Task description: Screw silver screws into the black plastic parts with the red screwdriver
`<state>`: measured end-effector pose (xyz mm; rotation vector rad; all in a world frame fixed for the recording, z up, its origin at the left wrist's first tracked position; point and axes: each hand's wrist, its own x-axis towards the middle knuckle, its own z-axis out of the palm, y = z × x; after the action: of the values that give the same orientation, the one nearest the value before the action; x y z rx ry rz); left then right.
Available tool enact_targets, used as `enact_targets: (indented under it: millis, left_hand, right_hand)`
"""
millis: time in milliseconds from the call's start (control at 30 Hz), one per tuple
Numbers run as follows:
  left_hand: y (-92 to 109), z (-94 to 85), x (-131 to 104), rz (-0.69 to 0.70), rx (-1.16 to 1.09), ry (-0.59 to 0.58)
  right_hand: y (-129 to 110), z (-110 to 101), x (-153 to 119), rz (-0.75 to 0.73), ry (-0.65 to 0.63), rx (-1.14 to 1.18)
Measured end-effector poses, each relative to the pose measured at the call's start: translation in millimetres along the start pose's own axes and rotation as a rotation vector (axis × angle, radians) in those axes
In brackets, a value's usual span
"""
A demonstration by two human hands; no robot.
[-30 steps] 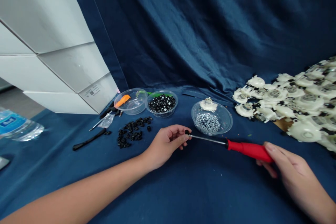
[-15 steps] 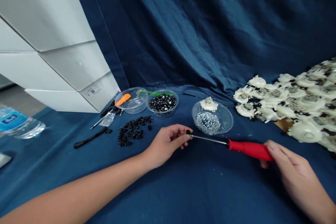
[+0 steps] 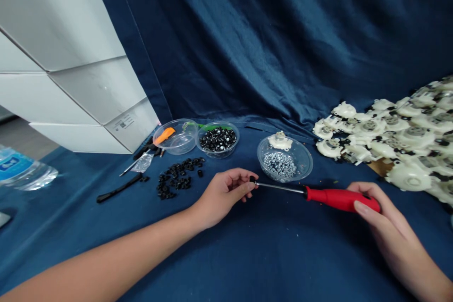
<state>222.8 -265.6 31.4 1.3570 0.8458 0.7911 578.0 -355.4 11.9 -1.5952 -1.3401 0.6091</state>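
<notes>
Between the thumb and fingers of my left hand (image 3: 226, 196) is a small black plastic part (image 3: 252, 179). The tip of a red-handled screwdriver (image 3: 332, 197) meets that part, its shaft lying almost level. My right hand (image 3: 385, 217) holds the back end of the screwdriver's handle between thumb and fingers. Whether a screw sits at the tip is too small to tell. Just behind the shaft stands a clear bowl (image 3: 305, 163) with small silvery screws (image 3: 279, 164) and one cream plastic housing (image 3: 280, 141) in it. Loose black parts (image 3: 179, 174) lie left of my left hand.
A clear tub (image 3: 218, 155) of black parts stands beside another clear tub (image 3: 182, 146). An orange-handled tool (image 3: 165, 135), a black strip (image 3: 118, 188) and a water bottle (image 3: 21, 170) lie leftward. White boxes (image 3: 81, 80) rise behind. Cream housings (image 3: 406, 174) are heaped at right.
The fingers of my right hand have shifted on the screwdriver handle, and more of its end shows. My left hand stays on the black part. The view has moved slightly.
</notes>
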Motion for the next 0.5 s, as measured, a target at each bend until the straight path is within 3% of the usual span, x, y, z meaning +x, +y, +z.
enact_targets:
  millis: [200, 500]
  left_hand:
    - [0, -0.3, 1, -0.007, -0.028, 0.002]
    - [0, -0.4, 1, -0.008, -0.050, 0.025]
  right_hand:
    - [2, -5, 2, 0.029, -0.075, -0.047]
    - [-3, 6, -4, 0.050, -0.025, 0.001]
